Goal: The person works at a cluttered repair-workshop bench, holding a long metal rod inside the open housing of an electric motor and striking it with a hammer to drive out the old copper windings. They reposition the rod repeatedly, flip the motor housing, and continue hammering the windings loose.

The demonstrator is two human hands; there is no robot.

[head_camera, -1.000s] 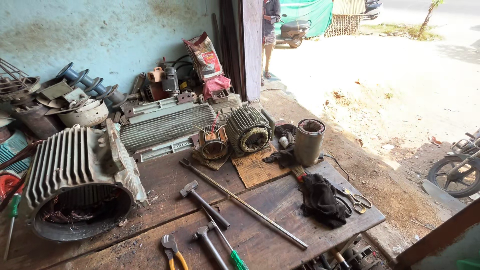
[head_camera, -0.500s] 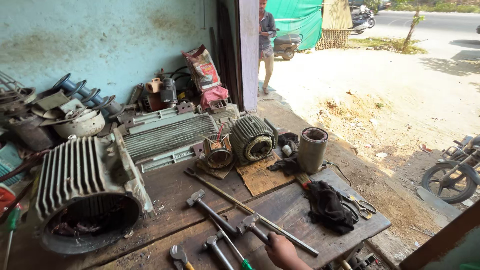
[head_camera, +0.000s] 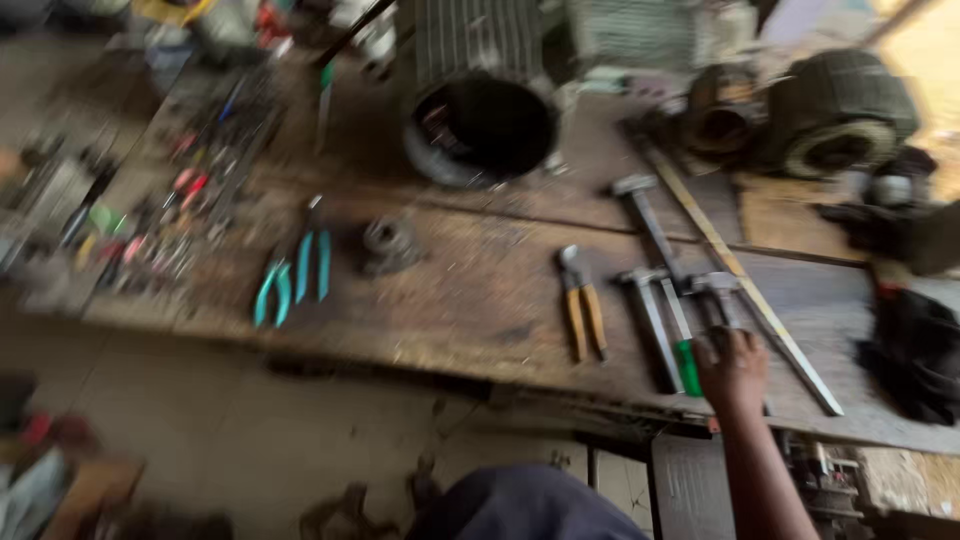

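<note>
Head view, frame motion-blurred. The right hand (head_camera: 735, 372) is at the near edge of the wooden table (head_camera: 480, 300), toward its right end, fingers curled around the handle of a hammer (head_camera: 722, 310) whose metal head points away from the person. The hammer lies flat on the table; not lifted as far as the blur allows. The left hand is out of view.

Just left of the held hammer: a green-handled screwdriver (head_camera: 683, 340), a second hammer (head_camera: 650, 320), a third, longer one (head_camera: 650, 225). A long metal bar (head_camera: 745, 280) runs diagonally just to the right. Orange-handled pliers (head_camera: 582, 305) lie mid-table, teal-handled pliers (head_camera: 290, 280) farther left.

Progress: tool gripped, pickup under way; the motor housing (head_camera: 482, 110) at the far edge is untouched.
</note>
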